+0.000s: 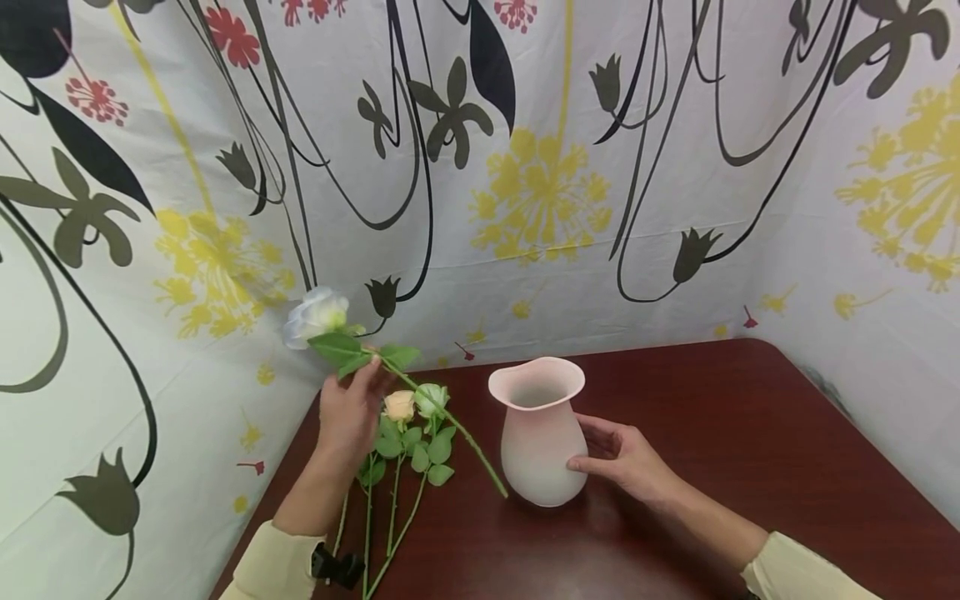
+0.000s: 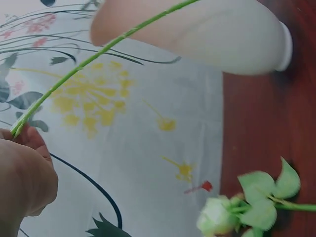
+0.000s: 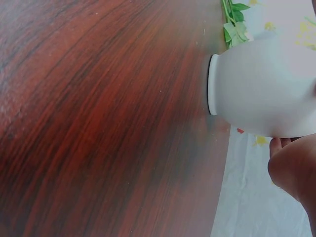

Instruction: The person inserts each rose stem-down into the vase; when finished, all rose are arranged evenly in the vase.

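Note:
My left hand pinches the stem of a pale blue-white rose just below its bloom, near the upper leaves. The long green stem slants down to the right, its lower end in front of the vase's left side in the head view. A pink-rimmed white vase with a wavy, flared mouth stands upright on the table. My right hand holds the vase's right side, thumb in front and fingers behind. In the right wrist view the vase's base meets the tabletop.
More roses lie on the dark red wooden table at the left, among them a peach rose and a pale green-white rose. Their stems run toward the near edge, beside the left forearm. A flower-printed cloth hangs behind the table and at its sides.

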Available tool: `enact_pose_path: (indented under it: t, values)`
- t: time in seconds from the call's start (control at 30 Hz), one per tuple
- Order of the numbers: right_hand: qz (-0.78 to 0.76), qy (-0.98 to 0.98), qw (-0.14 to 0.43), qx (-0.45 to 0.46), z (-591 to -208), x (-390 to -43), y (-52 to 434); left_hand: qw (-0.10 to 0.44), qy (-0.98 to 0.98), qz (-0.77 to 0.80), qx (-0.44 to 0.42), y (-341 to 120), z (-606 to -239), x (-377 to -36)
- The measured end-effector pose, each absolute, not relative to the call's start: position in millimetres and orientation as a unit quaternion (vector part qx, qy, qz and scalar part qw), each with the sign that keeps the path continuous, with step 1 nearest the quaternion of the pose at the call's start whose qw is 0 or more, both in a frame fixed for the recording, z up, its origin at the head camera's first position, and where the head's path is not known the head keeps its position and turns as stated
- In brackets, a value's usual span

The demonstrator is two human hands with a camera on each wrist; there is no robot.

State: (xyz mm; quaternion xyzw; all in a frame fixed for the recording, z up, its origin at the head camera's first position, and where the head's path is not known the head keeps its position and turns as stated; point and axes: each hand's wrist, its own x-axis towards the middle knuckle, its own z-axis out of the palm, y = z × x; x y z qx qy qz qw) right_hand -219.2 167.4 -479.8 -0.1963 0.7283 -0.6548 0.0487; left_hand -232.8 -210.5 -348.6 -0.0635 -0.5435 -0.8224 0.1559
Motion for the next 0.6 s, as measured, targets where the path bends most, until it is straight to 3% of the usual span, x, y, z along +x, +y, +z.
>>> enact_pose_path:
  t: [0.6]
  values:
    - [-0.660,0.723,0.044,-0.199,-481,-220,166,0.234,-0.294,-0.923,-0.080,-199,-295,-232]
